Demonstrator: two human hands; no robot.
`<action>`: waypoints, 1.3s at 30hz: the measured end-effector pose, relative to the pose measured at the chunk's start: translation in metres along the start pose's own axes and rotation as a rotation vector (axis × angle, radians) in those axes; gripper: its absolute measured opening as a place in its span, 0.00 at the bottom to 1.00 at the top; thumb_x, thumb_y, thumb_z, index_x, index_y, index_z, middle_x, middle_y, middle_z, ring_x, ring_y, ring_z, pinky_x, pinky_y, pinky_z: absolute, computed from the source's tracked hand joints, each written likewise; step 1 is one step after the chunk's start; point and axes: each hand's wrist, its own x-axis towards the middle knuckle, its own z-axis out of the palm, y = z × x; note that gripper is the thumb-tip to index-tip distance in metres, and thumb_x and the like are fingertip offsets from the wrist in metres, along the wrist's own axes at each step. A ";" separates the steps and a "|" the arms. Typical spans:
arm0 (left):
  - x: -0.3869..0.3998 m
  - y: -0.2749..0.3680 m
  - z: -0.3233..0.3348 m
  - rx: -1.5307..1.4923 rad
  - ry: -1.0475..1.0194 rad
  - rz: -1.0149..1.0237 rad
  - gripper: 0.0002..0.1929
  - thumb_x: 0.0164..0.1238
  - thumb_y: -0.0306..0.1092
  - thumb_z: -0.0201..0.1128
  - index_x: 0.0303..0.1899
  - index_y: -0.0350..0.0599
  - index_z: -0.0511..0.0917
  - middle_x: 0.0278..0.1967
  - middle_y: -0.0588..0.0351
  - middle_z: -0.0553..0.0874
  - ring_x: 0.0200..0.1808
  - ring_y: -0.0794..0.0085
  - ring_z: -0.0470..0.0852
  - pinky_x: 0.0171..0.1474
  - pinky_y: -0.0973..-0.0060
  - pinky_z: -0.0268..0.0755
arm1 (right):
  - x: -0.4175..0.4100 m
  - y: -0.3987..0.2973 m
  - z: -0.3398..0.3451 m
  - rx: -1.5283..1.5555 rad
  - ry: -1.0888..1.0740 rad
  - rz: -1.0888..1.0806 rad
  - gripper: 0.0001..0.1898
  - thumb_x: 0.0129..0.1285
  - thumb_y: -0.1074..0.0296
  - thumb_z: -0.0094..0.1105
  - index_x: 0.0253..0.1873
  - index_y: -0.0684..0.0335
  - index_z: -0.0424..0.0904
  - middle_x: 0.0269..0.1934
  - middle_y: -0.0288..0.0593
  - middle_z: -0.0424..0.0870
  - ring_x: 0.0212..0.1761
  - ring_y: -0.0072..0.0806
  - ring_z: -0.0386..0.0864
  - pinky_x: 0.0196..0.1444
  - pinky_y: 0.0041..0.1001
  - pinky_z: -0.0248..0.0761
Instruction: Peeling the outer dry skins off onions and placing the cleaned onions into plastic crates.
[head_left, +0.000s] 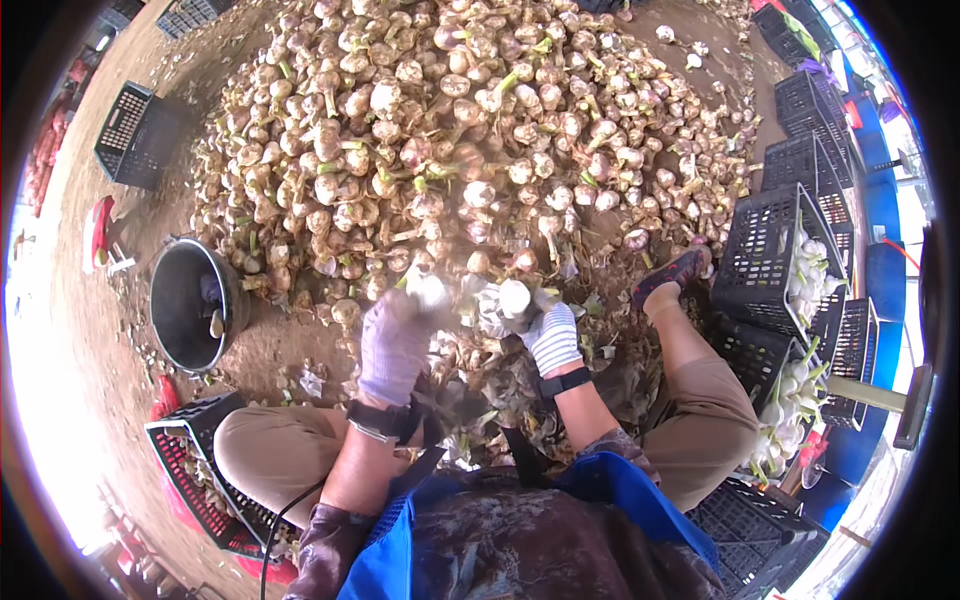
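Note:
My left hand (391, 346), in a pale knitted glove, grips a whitish garlic bulb (428, 291) with a bit of green stem; the bulb is blurred. Close to its right, my right hand (553, 334) wears a striped glove and has its fingers closed around another white garlic bulb (515, 298). Loose papery skin (487, 309) hangs beside that bulb. A dark patch by the right fingertips is too unclear to name. Just beyond both hands spreads a large heap of unpeeled garlic bulbs (450, 135). Shed skins and leaf scraps (502, 390) cover the ground between my legs.
A black bucket (169, 300) with a few items inside stands at left. Beside my left knee is a black crate (217, 480) holding scraps. Crates of cleaned white garlic (814, 274) line the right side, near my foot (671, 277). Another crate (135, 135) stands at far left.

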 end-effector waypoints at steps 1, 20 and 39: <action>0.007 -0.003 0.000 0.035 0.099 -0.009 0.22 0.61 0.43 0.63 0.52 0.40 0.75 0.46 0.43 0.82 0.44 0.55 0.84 0.42 0.53 0.81 | 0.002 0.001 0.005 -0.055 -0.052 -0.076 0.15 0.68 0.61 0.54 0.50 0.67 0.77 0.40 0.45 0.83 0.37 0.31 0.83 0.32 0.25 0.78; 0.019 -0.022 -0.006 0.194 0.229 -0.190 0.08 0.60 0.24 0.60 0.42 0.35 0.78 0.34 0.49 0.85 0.34 0.63 0.86 0.36 0.70 0.82 | 0.018 0.091 -0.138 -2.082 -1.491 0.367 0.19 0.56 0.50 0.57 0.46 0.55 0.82 0.43 0.52 0.84 0.49 0.43 0.80 0.54 0.40 0.71; 0.014 -0.063 -0.006 0.801 0.098 -0.124 0.24 0.60 0.21 0.65 0.59 0.35 0.72 0.50 0.54 0.82 0.45 0.78 0.80 0.48 0.80 0.75 | 0.025 -0.013 -0.002 -0.439 -0.218 -0.047 0.20 0.61 0.70 0.62 0.58 0.66 0.73 0.47 0.45 0.83 0.49 0.29 0.80 0.53 0.26 0.73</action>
